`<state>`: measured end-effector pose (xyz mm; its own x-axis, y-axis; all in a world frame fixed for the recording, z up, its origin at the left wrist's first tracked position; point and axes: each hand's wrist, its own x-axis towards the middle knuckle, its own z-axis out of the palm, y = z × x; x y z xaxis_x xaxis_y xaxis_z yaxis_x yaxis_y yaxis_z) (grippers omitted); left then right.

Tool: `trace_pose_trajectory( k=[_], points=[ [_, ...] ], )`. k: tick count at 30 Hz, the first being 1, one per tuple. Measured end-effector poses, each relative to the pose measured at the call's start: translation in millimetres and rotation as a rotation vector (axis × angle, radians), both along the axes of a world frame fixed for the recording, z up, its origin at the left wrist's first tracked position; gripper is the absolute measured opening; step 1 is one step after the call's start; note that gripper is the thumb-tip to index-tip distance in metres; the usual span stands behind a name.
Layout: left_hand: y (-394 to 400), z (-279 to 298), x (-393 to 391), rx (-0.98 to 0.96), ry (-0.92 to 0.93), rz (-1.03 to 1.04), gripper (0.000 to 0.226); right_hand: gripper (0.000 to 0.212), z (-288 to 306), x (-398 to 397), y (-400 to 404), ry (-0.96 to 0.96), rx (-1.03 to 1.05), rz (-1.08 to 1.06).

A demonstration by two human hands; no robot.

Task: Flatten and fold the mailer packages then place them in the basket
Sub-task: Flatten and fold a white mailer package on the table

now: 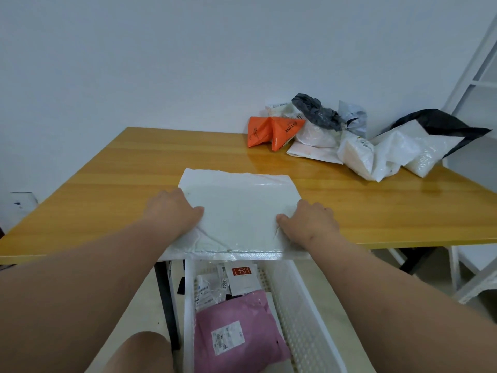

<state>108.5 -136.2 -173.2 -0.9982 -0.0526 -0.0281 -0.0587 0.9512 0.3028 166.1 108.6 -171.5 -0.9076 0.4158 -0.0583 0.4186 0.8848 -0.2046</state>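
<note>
A white bubble mailer (239, 211) lies flat on the wooden table (107, 189), its near edge hanging a little over the table's front. My left hand (173, 211) grips its left side, fingers curled under the edge and thumb on top. My right hand (309, 222) grips its right side the same way. Below the table's front edge stands a white basket (301, 313) holding a pink mailer (239, 335) and several white ones.
A heap of crumpled mailers (349, 141), orange (271, 130), white, grey and black, sits at the table's back right against the wall. A white frame (476, 76) stands at the right. My knee (139, 354) shows at the bottom left of the basket.
</note>
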Motion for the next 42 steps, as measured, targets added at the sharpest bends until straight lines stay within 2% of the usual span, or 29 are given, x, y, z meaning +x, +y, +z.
trace_pose_trajectory(
  k=[2, 4, 7, 10, 15, 18, 21, 24, 27, 29, 30, 32, 34, 38, 42],
  points=[
    [4, 8, 3, 0.116, -0.028, 0.034, 0.047, 0.035, 7, 0, 0, -0.004, -0.048, -0.017],
    [5, 13, 7, 0.265, -0.081, 0.081, 0.034, 0.030, 12, 1, 0, -0.015, -0.076, -0.041],
    [1, 14, 14, 0.464, -0.164, 0.139, 0.040, 0.033, 17, 10, 4, -0.066, -0.121, -0.089],
    [-2, 14, 24, 0.504, -0.211, 0.130, 0.049, 0.045, 20, 27, 5, -0.079, -0.177, -0.142],
    [-3, 16, 42, 0.539, -0.248, 0.071, 0.048, 0.071, 25, 54, 5, -0.111, -0.288, -0.144],
    [-3, 20, 55, 0.656, -0.260, 0.048, 0.042, 0.076, 24, 65, 11, -0.102, -0.374, -0.127],
    [-3, 25, 70, 0.695, -0.265, 0.020, 0.054, 0.082, 29, 76, 17, -0.132, -0.409, -0.078],
    [-4, 36, 82, 0.664, -0.289, -0.052, 0.064, 0.082, 44, 89, 21, -0.214, -0.382, -0.019],
    [-8, 47, 88, 0.554, -0.304, -0.118, 0.032, 0.063, 61, 104, 25, -0.330, -0.381, 0.000],
    [-11, 54, 94, 0.567, -0.448, -0.116, 0.017, 0.065, 68, 115, 28, -0.392, -0.424, -0.028],
    [-13, 57, 98, 0.559, -0.526, -0.107, 0.019, 0.061, 71, 120, 28, -0.429, -0.441, -0.044],
    [-18, 58, 105, 0.495, -0.641, -0.082, 0.031, 0.037, 77, 131, 27, -0.532, -0.433, -0.060],
    [-21, 56, 107, 0.416, -0.720, -0.076, 0.045, 0.026, 77, 140, 25, -0.636, -0.372, -0.056],
    [-22, 46, 116, 0.233, -0.807, -0.139, 0.057, 0.023, 68, 156, 16, -0.701, -0.291, -0.059],
    [-17, 33, 126, 0.185, -0.845, -0.048, 0.040, 0.026, 60, 167, 5, -0.697, -0.219, -0.028]
  ],
)
